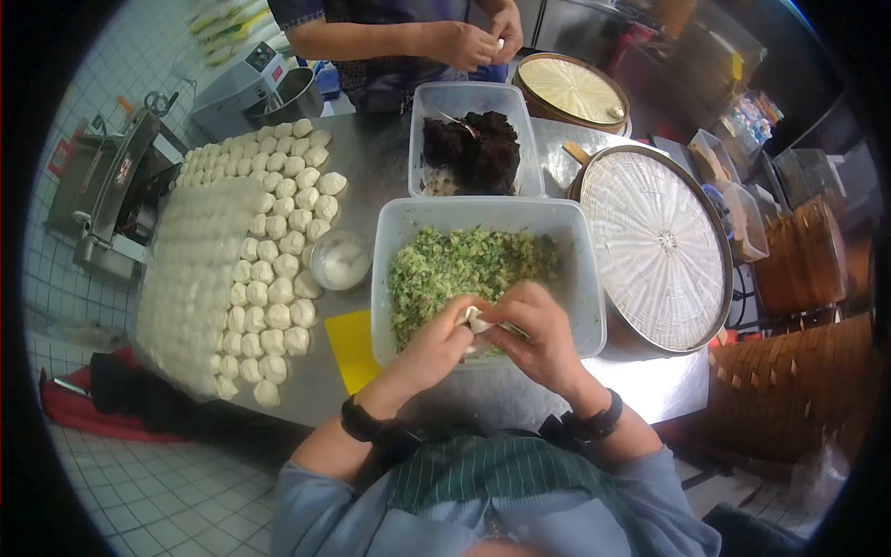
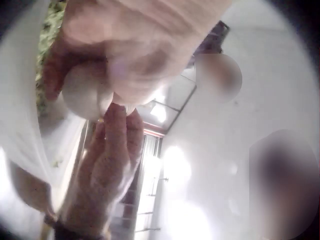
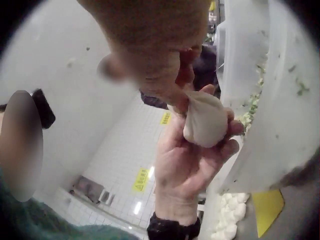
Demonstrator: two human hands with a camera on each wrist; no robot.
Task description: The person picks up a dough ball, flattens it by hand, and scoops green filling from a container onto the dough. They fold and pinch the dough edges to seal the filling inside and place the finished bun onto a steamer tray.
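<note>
1. Currently, your left hand point(image 1: 432, 342) cups a round white dough bun point(image 3: 206, 124), fingers curled round it.
2. Your right hand point(image 1: 538, 332) pinches its gathered top.
3. It's by the near side of the translucent rectangular plastic tub point(image 1: 580, 299).

Metal table point(image 1: 380, 172), bearing a large translucent tub of green filling point(image 1: 583, 297), taken as dial centre. At 12 o'clock, a smaller tub of dark filling point(image 1: 531, 148); at 3, a round woven tray point(image 1: 664, 278). At 8, a yellow sheet point(image 1: 351, 348); at 9, a small bowl point(image 1: 364, 251), then rows of dough pieces point(image 1: 281, 291) beyond.
</note>
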